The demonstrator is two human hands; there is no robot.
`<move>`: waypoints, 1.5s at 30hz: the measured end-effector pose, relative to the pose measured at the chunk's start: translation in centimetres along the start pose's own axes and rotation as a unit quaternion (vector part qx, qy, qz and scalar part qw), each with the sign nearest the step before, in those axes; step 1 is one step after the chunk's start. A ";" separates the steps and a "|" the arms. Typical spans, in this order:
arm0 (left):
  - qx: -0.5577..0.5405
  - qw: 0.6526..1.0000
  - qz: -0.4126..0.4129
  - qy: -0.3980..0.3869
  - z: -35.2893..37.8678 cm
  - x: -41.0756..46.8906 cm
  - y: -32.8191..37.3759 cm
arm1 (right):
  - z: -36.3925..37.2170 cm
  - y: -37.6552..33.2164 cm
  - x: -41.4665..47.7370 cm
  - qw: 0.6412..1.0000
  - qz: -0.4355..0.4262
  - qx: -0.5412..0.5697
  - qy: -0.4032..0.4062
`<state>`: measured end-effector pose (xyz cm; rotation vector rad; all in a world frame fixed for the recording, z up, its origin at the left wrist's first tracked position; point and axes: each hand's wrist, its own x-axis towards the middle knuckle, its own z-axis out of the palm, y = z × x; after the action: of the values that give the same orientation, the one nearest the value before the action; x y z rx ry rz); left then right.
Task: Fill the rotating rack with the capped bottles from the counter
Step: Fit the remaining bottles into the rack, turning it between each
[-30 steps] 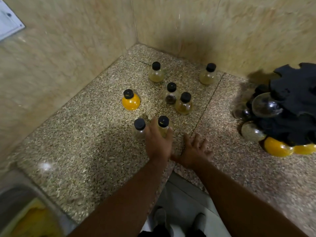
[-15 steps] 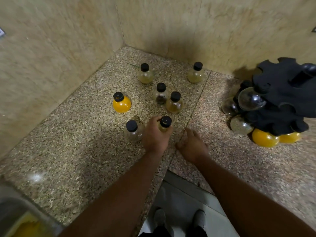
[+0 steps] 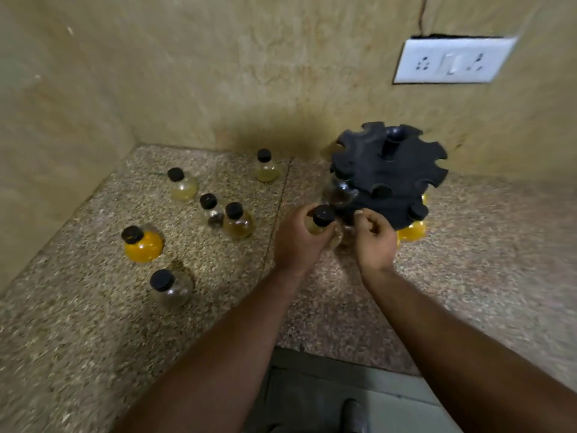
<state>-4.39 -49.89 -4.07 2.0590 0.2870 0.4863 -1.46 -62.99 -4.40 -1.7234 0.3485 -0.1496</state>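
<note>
A: Where is your bottle?

B: Your left hand [image 3: 296, 242] is wrapped round a black-capped bottle [image 3: 321, 221], held just beside the black rotating rack [image 3: 390, 176].

A: Right hand?

B: Your right hand [image 3: 374, 242] has its fingers curled at the rack's lower tier; whether they pinch anything, I cannot tell.

A: Room?

B: Six bottles stand left on the speckled counter [image 3: 93, 323]; its near edge is bare. The rack hides its lower bottles.

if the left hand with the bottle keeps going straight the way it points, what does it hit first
Probably the black rotating rack: the left hand holds its capped bottle aimed at the rack's lower tier, beside the right hand. Depth is unclear.
</note>
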 end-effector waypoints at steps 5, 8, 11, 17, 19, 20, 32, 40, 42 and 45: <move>-0.025 0.997 0.032 -0.065 3.7 1.2 3.7 | -4.2 -2.2 3.7 0.989 0.065 0.130 -0.026; -0.008 0.994 0.061 -0.085 5.1 2.2 5.2 | -6.0 -3.8 5.5 0.978 0.116 0.167 -0.043; 0.017 0.990 0.078 -0.115 6.1 3.3 6.1 | -6.8 -4.9 6.7 0.966 0.152 0.200 -0.055; 0.054 0.989 0.080 -0.113 7.7 4.4 7.1 | -7.2 -4.5 8.3 0.975 0.130 0.167 -0.075; 0.067 0.989 0.074 -0.110 8.1 4.5 7.1 | -7.4 -4.3 8.5 0.978 0.115 0.148 -0.096; 0.074 0.989 0.072 -0.108 8.3 4.5 7.2 | -7.5 -4.3 8.6 0.978 0.109 0.142 -0.103; 0.114 0.993 0.030 -0.008 10.3 2.7 7.3 | -7.0 -3.9 8.5 0.973 0.130 0.147 -0.121; 0.051 0.997 -0.032 0.049 6.5 1.4 3.4 | -3.9 -2.1 4.7 0.994 0.033 0.015 -0.100; 0.040 0.997 -0.054 0.043 5.3 0.5 1.4 | -3.1 -1.6 3.4 0.995 0.010 -0.021 -0.099; 0.035 0.993 -0.106 0.034 3.6 -0.9 -1.7 | -1.8 -0.5 1.6 0.991 -0.009 -0.075 -0.113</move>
<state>-3.58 -52.16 -7.42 2.0521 0.5650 0.4212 -0.38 -65.09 -3.71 -1.8711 0.1802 0.0599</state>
